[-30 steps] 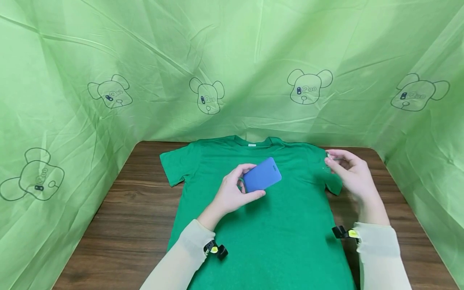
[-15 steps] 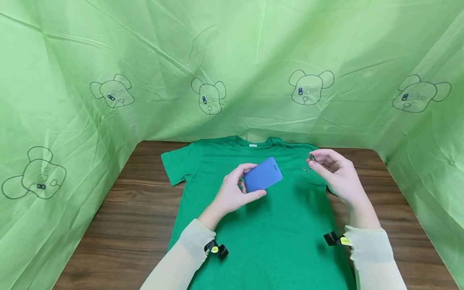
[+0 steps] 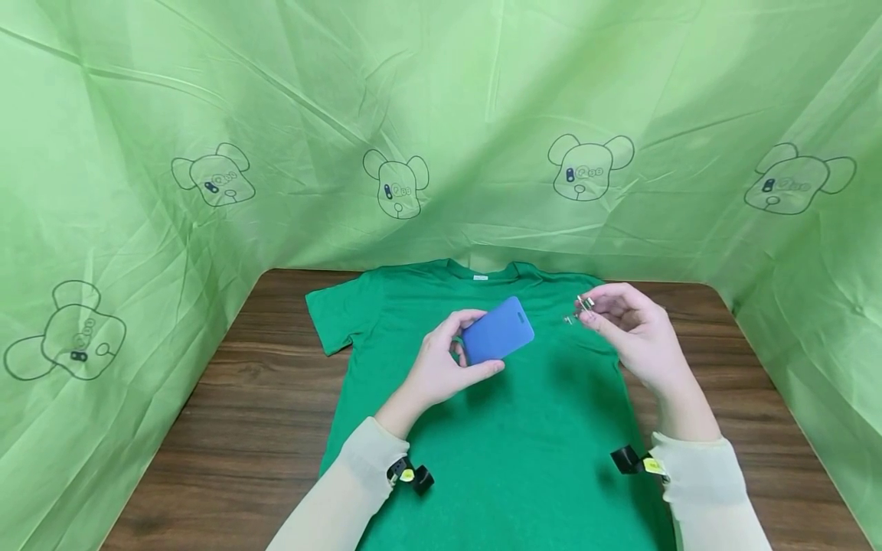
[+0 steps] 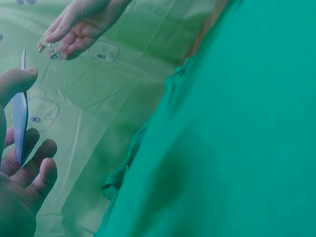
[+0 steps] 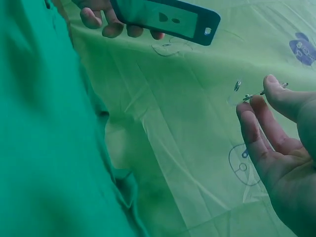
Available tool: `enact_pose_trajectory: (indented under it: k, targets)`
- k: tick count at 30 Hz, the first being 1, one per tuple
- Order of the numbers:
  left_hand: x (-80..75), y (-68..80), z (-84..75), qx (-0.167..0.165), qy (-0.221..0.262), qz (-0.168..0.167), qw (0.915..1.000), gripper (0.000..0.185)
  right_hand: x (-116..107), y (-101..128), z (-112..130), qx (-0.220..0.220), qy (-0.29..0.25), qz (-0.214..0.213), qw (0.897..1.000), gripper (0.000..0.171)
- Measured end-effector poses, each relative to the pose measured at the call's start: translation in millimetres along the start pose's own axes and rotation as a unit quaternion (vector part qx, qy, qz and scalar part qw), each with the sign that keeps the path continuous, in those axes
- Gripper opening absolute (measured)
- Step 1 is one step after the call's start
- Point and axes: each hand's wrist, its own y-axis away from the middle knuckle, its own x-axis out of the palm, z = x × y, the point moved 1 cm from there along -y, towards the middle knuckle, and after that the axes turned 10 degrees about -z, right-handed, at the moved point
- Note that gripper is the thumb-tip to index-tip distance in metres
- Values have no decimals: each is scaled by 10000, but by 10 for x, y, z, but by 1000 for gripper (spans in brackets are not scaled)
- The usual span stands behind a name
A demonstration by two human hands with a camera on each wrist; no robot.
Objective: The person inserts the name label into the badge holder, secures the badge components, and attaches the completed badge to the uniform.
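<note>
Above the green T-shirt (image 3: 482, 428), the right hand (image 3: 634, 333), pinching a small metal clip (image 3: 584, 308), is drifting leftward toward the blue card holder (image 3: 498, 331). The left hand (image 3: 441, 367) is keeping its curled fingers around that holder, so the two pieces are closing in.

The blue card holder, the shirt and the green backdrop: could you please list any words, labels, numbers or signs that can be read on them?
No text is legible.
Blue card holder in the left hand: blank.
Green T-shirt: a small white neck label, too small to read.
Green backdrop: printed bear-head outlines with tiny marks inside, too small to read.
Small metal clip pinched by the right hand: nothing readable.
</note>
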Motion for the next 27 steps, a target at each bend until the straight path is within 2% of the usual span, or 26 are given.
enact_pose_trajectory:
  k: [4, 12, 21, 27]
  targets:
    - [-5, 1, -20, 23, 49, -23, 10000, 73, 67, 13, 6, -148, -3, 114, 9998, 27]
    - [-13, 1, -47, 140, -52, -6, 9999, 74, 285, 32, -11, -113, -267, 328, 9990, 31]
    - [-8, -6, -67, 289, -81, 70, 9995, 72, 412, 56, 5, -1, -170, 252, 9995, 29]
    - [-2, 0, -64, 264, -149, 181, 9994, 73, 436, 58, 18, 29, -11, 191, 9998, 29]
